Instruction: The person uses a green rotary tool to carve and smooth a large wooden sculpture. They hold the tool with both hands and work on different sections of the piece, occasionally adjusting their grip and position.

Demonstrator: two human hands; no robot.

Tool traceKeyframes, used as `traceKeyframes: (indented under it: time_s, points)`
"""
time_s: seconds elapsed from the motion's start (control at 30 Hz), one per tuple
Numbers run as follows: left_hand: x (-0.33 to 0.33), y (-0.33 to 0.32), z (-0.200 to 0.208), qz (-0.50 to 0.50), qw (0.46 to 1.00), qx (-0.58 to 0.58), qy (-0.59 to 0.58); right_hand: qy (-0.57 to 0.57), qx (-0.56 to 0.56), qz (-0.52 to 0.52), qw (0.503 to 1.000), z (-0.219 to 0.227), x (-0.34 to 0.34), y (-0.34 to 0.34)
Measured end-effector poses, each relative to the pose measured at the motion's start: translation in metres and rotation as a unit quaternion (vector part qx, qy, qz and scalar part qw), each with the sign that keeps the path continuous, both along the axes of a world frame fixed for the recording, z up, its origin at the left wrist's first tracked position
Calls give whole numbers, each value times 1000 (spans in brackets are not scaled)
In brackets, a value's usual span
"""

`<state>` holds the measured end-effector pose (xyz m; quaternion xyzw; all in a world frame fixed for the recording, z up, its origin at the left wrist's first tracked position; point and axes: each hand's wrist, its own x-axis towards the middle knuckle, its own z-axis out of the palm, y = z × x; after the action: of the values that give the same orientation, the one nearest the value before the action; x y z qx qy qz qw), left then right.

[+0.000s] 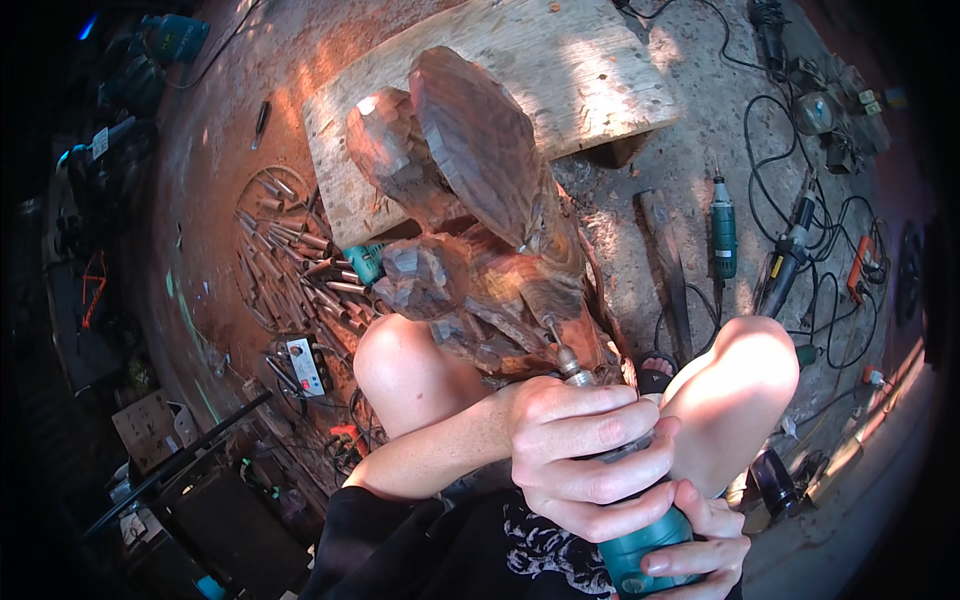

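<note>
A teal die grinder [640, 556] is held in both hands, tilted with its metal collet and bit [567, 357] toward the wood. My left hand [590, 455] wraps round its front part, fingers closed. Behind it, my right hand [705, 545] grips the rear of the body. The bit's tip is at the lower part of a dark reddish-brown wood carving [480, 150], between my knees; whether it touches cannot be made out. The carving has a large flat oval on top, a faceted lump beside it and rough cut facets lower down.
A worn wooden board [590, 60] lies beyond the carving. At left are many carving chisels [290, 250] in a round tray and a small white-labelled box [305, 367]. At right lie another teal grinder [723, 230], a dark wood bar [665, 270], a black power tool [790, 255] and tangled cables.
</note>
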<state>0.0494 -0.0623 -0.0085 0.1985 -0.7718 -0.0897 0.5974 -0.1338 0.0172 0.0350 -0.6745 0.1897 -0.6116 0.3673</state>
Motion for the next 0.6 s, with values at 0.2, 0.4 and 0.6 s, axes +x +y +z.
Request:
traceKeyframes:
  time_s: [0.2,0.4,0.6]
  points:
    - [4,-1,1,-33,999,-4,16,11,-15,-8,1000,11,1,3]
    - [-1,-1,-1,-44,998,-14,39,24,5,-13,1000,14,-1,12]
    - [-1,-1,-2,-33,998,-17,46,28,23,-9,999,16,-1,18]
